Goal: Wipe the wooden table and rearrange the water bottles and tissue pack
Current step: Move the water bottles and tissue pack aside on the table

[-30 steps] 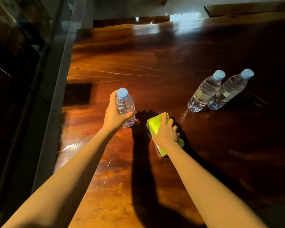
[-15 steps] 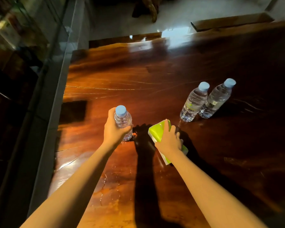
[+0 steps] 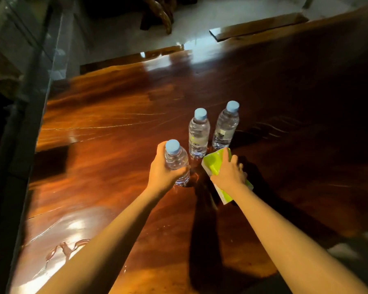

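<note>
Now, left to right:
Left hand: wrapped around held bottle, base on wooden table; smooth, weighty, grip mid-body.
Standing bottles: upright just beyond.
Right hand: fingers closed over tissue pack; soft, light, take its sides.

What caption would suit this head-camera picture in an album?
Left hand grips a water bottle, right hand holds a green tissue pack, beside two standing bottles on a glossy wooden table.

Three clear blue-capped bottles: one held upright, two standing side by side behind; lime-green tissue pack tilted beside them on glossy wood table.
</note>
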A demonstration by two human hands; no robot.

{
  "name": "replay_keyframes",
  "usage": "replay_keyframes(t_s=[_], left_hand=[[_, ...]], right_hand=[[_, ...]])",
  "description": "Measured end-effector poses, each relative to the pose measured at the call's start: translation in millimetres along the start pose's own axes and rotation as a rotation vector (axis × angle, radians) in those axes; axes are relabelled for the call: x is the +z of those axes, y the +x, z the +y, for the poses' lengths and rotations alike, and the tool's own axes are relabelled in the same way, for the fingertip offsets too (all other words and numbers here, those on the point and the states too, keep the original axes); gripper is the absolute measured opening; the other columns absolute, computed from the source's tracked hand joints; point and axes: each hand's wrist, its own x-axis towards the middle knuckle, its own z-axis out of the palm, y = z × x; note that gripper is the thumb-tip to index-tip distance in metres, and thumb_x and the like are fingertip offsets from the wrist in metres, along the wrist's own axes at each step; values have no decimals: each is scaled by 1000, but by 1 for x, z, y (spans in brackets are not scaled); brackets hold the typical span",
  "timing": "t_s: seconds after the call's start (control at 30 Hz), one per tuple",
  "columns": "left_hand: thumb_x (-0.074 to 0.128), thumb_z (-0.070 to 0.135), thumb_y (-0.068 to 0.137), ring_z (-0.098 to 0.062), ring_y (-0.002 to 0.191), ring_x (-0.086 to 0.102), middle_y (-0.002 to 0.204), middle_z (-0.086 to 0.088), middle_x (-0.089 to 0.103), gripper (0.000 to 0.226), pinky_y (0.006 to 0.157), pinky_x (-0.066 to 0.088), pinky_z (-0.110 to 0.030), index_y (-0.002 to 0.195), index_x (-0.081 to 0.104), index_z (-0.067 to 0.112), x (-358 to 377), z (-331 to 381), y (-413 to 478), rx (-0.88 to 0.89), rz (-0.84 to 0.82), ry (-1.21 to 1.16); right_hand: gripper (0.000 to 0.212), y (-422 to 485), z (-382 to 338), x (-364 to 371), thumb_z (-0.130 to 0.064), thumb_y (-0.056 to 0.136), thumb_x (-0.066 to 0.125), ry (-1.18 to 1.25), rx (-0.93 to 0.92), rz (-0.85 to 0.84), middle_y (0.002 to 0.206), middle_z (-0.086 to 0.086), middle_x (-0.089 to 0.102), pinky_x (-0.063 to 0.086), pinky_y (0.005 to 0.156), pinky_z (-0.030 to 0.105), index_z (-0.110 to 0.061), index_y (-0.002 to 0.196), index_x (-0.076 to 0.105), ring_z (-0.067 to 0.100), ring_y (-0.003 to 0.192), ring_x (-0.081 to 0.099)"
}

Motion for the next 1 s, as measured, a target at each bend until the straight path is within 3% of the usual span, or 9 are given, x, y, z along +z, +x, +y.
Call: replay_keyframes(t_s=[0.07, 0.2, 0.33, 0.43, 0.5, 0.6, 0.8, 1.0], left_hand=[[80, 17, 64, 16, 80, 58, 94, 22, 59, 70, 64, 46, -5, 103, 33, 51, 20, 10, 4, 6, -17, 8], [80, 18, 64, 4, 86, 60, 102, 15, 60, 71, 69, 43, -9, 111, 34, 44, 57, 25, 13, 12, -49, 15], [81, 19, 64, 16, 85, 58, 97, 22, 60, 70, 66, 45, -3, 101, 35, 56, 87, 32, 23, 33, -77, 25], [82, 19, 63, 4, 88, 61, 104, 13, 62, 72, 71, 44, -6, 109, 35, 49, 104, 30, 27, 41, -67, 30], [83, 20, 63, 3, 89, 60, 108, 9, 62, 73, 71, 43, -5, 108, 36, 52, 110, 26, 28, 58, -57, 38], [83, 20, 63, 16, 87, 58, 103, 14, 62, 76, 68, 41, 1, 102, 33, 63, 113, 20, 27, 75, -40, 58], [83, 20, 63, 11, 93, 59, 105, 21, 58, 81, 73, 43, -1, 106, 31, 66, 116, 12, 27, 93, -33, 57], [82, 23, 62, 18, 92, 56, 101, 29, 55, 83, 71, 41, 2, 107, 29, 67, 115, 11, 26, 108, -27, 75]], right_hand=[[103, 10, 19, -7, -35, 78, 71, 2, 18, 1, 147, 13, 23, 38, 99, 52, -24, 149, -3, 38, 132, 31], [105, 29, 50, -16, -35, 77, 71, -10, 40, 0, 146, 12, 24, 38, 98, 51, -23, 149, -4, 37, 131, 32], [107, 47, 70, -21, -36, 77, 71, -20, 51, 4, 146, 13, 22, 38, 99, 50, -22, 149, -7, 37, 131, 32], [108, 57, 79, -22, -35, 78, 70, -9, 58, 14, 148, 13, 20, 36, 100, 50, -22, 149, -10, 37, 131, 32], [107, 62, 85, -20, -35, 79, 70, 3, 64, 1, 149, 12, 19, 35, 102, 50, -22, 149, -11, 36, 132, 31], [108, 65, 90, -14, -35, 80, 69, 4, 61, -24, 150, 13, 18, 33, 104, 51, -21, 149, -12, 37, 133, 30], [109, 67, 90, -8, -39, 80, 68, -14, 46, -19, 149, 16, 16, 32, 107, 54, -19, 149, -14, 39, 132, 29], [112, 68, 90, -7, -40, 78, 70, -9, 51, -28, 150, 16, 14, 31, 108, 55, -19, 148, -15, 40, 133, 27]])
